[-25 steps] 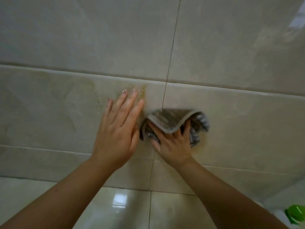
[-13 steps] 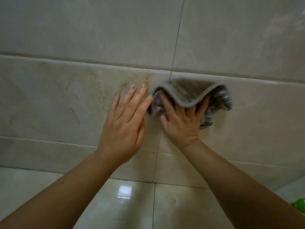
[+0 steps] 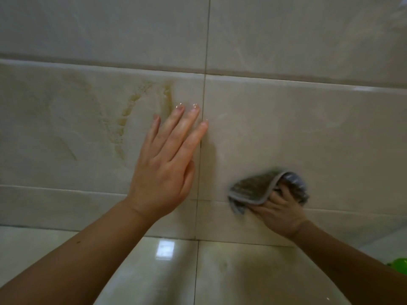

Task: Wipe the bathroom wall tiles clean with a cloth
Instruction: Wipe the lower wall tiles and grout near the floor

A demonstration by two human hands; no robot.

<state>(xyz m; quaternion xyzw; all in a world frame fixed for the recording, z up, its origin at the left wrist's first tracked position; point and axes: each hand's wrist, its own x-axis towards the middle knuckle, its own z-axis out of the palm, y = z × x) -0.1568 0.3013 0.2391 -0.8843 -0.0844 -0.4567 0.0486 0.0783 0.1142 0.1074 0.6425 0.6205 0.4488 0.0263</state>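
Pressing a bunched grey cloth (image 3: 253, 188) to the wall tiles (image 3: 308, 128), the right hand (image 3: 279, 211) sits low on the tile to the right of the vertical grout line (image 3: 203, 128) in the head view. Its fingers are curled into the folds and clamp the cloth, whose edge is blurred. The left hand (image 3: 163, 172) lies flat just left of that line, fingers straight and slightly spread, holding nothing, its fingertips close beside the line. A yellowish streaky stain (image 3: 124, 119) runs roughly top to bottom, further left of the line than the left hand. The dirt therefore lies up and to the left of the cloth, across the line, with the flat hand partly between them. I judge that the next stroke must cross the line, and the bracing hand may need to shift. Something green (image 3: 398, 264) shows far right of the line.
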